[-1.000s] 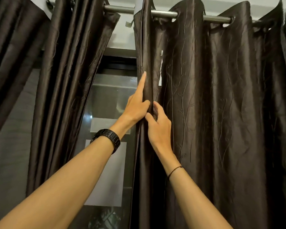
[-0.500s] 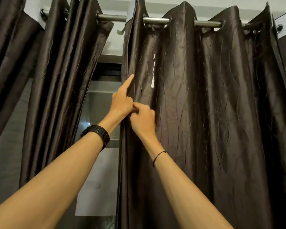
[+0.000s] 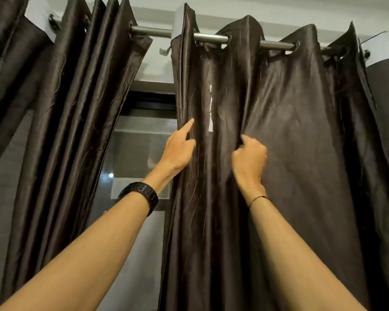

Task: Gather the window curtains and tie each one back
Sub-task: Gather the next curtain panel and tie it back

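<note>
**Mia:** What is hanging up there?

**Ben:** A big shiny dark brown curtain (image 3: 290,142). It hangs from a round silver metal rod (image 3: 209,38) by rings in its top. It fills the right side of the window.

**Mia:** Is there another one?

**Ben:** Yes. A second shiny dark brown curtain (image 3: 81,113) hangs on the left, bunched up in folds. Between the two you can see the dark glass window (image 3: 135,149).

**Mia:** What is the left hand doing?

**Ben:** The left hand (image 3: 180,149) is at the left edge of the big curtain. One finger points up along the edge. The other fingers are behind the cloth, so I cannot tell if they grip it.

**Mia:** And the right hand?

**Ben:** The right hand (image 3: 248,158) is curled into a fist. It squeezes a fold of the big curtain, a little way in from the edge.

**Mia:** What is on the arms?

**Ben:** A chunky black watch (image 3: 142,195) on the left wrist and a thin dark string band (image 3: 259,198) on the right wrist.
</note>
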